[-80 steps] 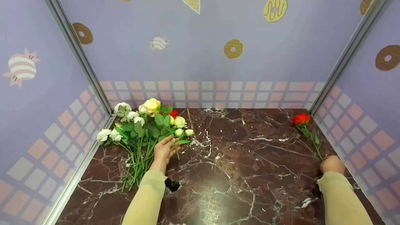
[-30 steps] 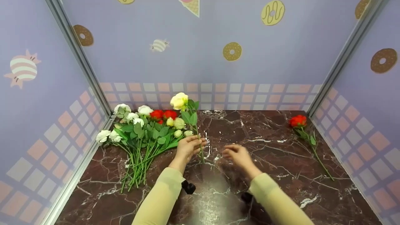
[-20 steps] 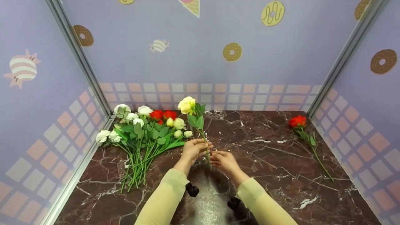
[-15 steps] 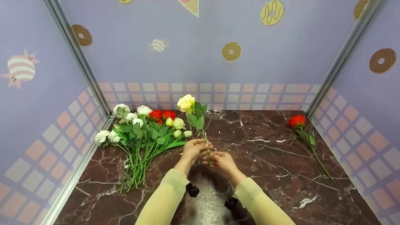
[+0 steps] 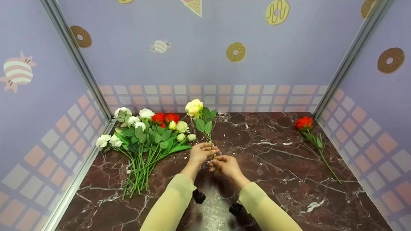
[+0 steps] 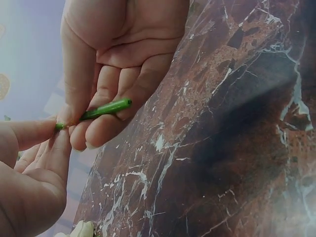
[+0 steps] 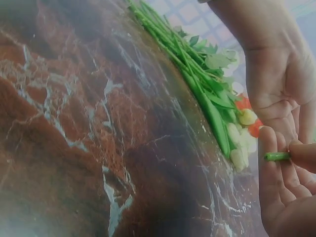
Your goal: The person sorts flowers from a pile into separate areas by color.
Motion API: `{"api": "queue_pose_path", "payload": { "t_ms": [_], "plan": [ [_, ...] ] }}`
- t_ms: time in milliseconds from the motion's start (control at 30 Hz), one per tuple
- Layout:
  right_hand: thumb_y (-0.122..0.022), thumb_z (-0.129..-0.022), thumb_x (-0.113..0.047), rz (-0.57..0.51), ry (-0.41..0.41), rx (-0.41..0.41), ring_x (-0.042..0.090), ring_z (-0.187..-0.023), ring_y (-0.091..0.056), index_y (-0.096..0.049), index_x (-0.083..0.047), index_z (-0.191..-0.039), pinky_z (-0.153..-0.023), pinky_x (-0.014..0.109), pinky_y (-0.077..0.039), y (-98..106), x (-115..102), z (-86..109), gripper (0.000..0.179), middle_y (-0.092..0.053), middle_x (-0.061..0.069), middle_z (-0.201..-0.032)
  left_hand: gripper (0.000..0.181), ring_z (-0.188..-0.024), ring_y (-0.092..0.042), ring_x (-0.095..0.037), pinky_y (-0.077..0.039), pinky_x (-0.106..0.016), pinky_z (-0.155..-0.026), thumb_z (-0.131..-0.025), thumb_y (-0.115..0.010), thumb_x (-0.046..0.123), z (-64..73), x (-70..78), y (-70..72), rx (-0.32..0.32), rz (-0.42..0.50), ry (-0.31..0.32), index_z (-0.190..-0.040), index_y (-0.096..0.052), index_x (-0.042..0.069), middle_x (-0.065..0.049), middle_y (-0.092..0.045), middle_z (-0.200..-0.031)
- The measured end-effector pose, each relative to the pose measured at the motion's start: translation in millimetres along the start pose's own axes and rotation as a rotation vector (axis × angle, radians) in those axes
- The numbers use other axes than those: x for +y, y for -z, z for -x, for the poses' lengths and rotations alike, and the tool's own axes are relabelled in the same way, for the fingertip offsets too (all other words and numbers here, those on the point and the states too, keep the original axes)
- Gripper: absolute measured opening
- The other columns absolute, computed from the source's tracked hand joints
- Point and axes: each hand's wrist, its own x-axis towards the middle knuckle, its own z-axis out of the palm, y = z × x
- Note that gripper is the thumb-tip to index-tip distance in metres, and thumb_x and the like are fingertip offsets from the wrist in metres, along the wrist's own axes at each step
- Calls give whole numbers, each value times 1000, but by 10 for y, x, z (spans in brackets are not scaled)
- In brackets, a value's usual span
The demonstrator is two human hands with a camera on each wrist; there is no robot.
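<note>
Upright above the table, a pale yellow rose [image 5: 194, 107] on a green stem is held by both hands. The left hand [image 5: 200, 155] pinches the stem between thumb and fingers. Just below it, the right hand [image 5: 227, 165] pinches the stem near its lower end. In the left wrist view, the cut stem end [image 6: 111, 108] sticks out over the fingers of the right hand [image 6: 123, 44], with the left hand [image 6: 34, 182] at the lower left. The right wrist view shows the stem end [image 7: 276, 156] across the right hand [image 7: 286, 202], below the left hand [image 7: 276, 69].
A pile of flowers with white, red and yellowish blooms [image 5: 146, 138] lies at the left of the marble-patterned table [image 5: 273, 192]. One red flower [image 5: 304, 123] lies at the right, its stem slanting toward the front. Lilac walls [image 5: 205, 57] enclose the back and both sides.
The right hand left the red flower at the right and came to the rose's stem. The left hand brought the rose from the pile toward the middle.
</note>
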Motion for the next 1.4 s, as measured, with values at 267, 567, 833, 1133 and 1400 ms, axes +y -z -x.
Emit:
{"api": "queue_pose_path", "payload": {
  "t_ms": [267, 567, 833, 1133, 1400],
  "plan": [
    [-60, -100, 3, 41, 27, -2, 13, -63, -72, -63, 18, -112, -62, 26, -63, 24, 50, 0, 20, -77, 17, -87, 38, -97, -79, -28, -64, -40, -90, -90, -67, -15, 27, -28, -20, 6, -38, -9, -127, -58, -15, -31, -73, -114],
    [-61, -100, 3, 49, 39, 21, 15, -65, -73, -64, 18, -113, -65, 30, -65, 64, 50, 4, 20, -78, 19, -88, 41, -106, -76, -36, -62, -44, -96, -92, -65, -12, 38, 27, -24, -14, -6, 28, -132, -56, -15, -33, -71, -118],
    [-59, -101, 3, 33, 28, 15, 11, -64, -72, -59, 22, -120, -70, 32, -66, 158, 49, -8, 27, -77, 13, -87, 39, -111, -74, -35, -59, -45, -101, -97, -59, -6, 36, 84, 31, -1, -15, 62, -135, -58, -13, -32, -68, -126],
    [-60, -99, 5, 14, 34, 50, 12, -65, -72, -58, 23, -120, -72, 36, -67, 341, 54, 5, 28, -77, 14, -87, 39, -111, -74, -37, -63, -39, -93, -96, -55, -9, -5, 93, 223, 45, -18, 46, -135, -57, -13, -33, -68, -125],
    [-62, -98, 4, 41, 48, 139, 13, -64, -72, -62, 20, -119, -71, 39, -66, 582, 28, -1, 26, -77, 17, -87, 33, -88, -77, -22, -66, -34, -83, -97, -63, -5, -38, 141, 498, 186, -64, 24, -128, -63, -13, -32, -71, -120]
  ]
}}
